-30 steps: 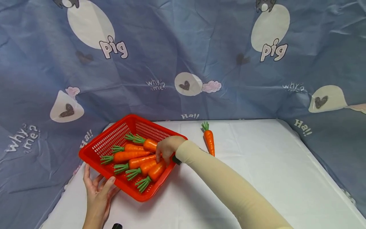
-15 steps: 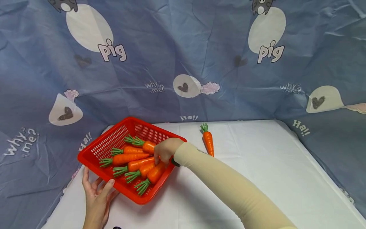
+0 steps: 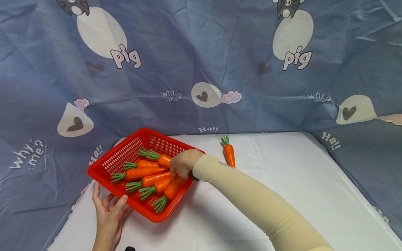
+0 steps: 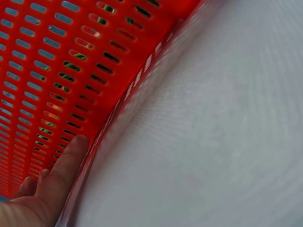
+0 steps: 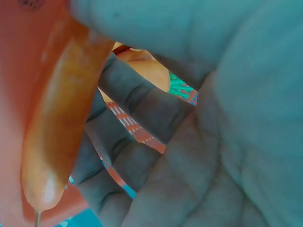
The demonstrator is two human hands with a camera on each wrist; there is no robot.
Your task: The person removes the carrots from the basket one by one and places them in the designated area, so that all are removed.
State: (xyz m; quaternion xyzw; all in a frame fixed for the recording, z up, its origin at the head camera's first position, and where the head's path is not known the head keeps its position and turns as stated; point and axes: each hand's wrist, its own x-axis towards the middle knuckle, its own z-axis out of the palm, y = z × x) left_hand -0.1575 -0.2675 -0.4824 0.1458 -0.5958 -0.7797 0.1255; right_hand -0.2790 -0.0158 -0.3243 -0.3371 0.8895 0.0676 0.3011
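Note:
A red plastic basket [image 3: 105, 162] with slotted walls holds several orange carrots [image 3: 144, 173] with green tops, lying side by side. At its near left side my left hand [image 3: 108, 216] touches the outer wall, thumb by the rim. In the left wrist view a straight finger [image 4: 68, 163] lies along the slotted wall. My right hand [image 3: 183, 164] reaches over the right rim into the basket. It pinches a carrot [image 5: 61, 123] between thumb and fingers, its thin tip showing in the right wrist view. Part of that carrot is hidden by the hand.
One more carrot [image 3: 229, 153] lies on the white tablecloth [image 3: 282, 174] right of the basket, partly behind the right sleeve [image 3: 251, 198]. A blue printed cloth [image 3: 176, 52] hangs behind the table. A small black object [image 3: 129, 249] shows at the bottom edge.
Both hands keep their places at the basket. The front right carrot has shifted very slightly to the right. The view has tilted a little.

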